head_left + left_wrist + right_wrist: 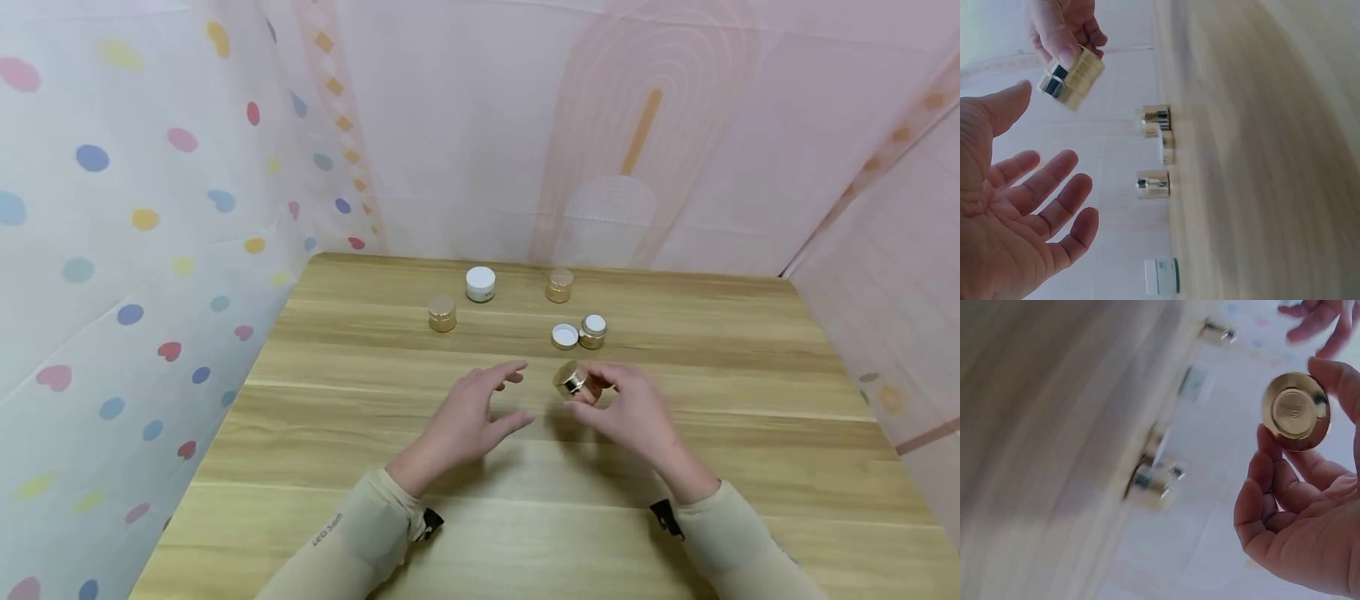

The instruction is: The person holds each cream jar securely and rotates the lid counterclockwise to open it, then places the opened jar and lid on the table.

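My right hand (626, 412) pinches a small gold cosmetic jar (576, 381) between thumb and fingers, tilted above the table. The right wrist view shows the round gold base of this jar (1295, 412), with faint markings in its centre. To its left, my left hand (472, 412) is held out with fingers spread and nothing in it, a short gap from the jar. Just beyond the right hand stands an uncapped gold jar (592, 333) with a white top surface. Beside that jar lies a lid (565, 337), its white inside facing up.
Farther back on the wooden table (337, 350) stand a white jar (481, 284) and two capped gold jars, one at the left (442, 314) and one at the back (559, 286). Patterned cloth (450, 125) hangs behind the table and along both sides.
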Action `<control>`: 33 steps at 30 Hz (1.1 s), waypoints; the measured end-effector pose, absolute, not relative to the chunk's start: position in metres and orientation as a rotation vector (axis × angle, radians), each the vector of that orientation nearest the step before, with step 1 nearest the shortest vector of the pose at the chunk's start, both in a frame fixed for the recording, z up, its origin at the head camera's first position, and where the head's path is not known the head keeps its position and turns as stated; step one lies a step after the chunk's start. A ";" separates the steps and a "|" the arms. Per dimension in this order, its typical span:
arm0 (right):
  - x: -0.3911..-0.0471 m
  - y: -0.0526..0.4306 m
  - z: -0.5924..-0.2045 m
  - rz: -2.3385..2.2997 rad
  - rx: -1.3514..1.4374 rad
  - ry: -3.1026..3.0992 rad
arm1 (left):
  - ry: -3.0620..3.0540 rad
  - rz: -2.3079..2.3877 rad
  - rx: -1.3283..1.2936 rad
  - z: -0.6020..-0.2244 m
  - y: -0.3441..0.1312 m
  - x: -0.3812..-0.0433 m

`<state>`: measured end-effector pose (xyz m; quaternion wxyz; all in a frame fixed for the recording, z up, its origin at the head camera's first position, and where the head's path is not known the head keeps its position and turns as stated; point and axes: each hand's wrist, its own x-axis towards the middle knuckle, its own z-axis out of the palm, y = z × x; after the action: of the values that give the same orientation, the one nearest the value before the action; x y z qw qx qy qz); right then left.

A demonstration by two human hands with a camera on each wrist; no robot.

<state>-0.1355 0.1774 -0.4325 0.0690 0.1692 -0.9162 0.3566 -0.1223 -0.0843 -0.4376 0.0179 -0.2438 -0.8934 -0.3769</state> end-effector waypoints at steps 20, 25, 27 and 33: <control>-0.133 0.123 -0.425 0.826 0.779 -2.667 | -2.681 -1.001 -0.797 -0.435 -0.083 -0.130; -0.133 0.121 -0.428 0.828 0.757 -2.627 | -2.686 -0.936 -0.830 -0.435 -0.083 -0.132; -0.133 0.120 -0.429 0.832 0.763 -2.601 | -2.684 -0.940 -0.850 -0.437 -0.083 -0.134; -0.133 0.118 -0.431 0.874 0.774 -2.562 | -2.658 -0.932 -0.916 -0.442 -0.082 -0.136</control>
<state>-0.1332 0.1177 -0.4306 0.1623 0.2713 -0.8979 0.3063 -0.1364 -0.0816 -0.4415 0.0896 -0.3079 -0.8938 -0.3135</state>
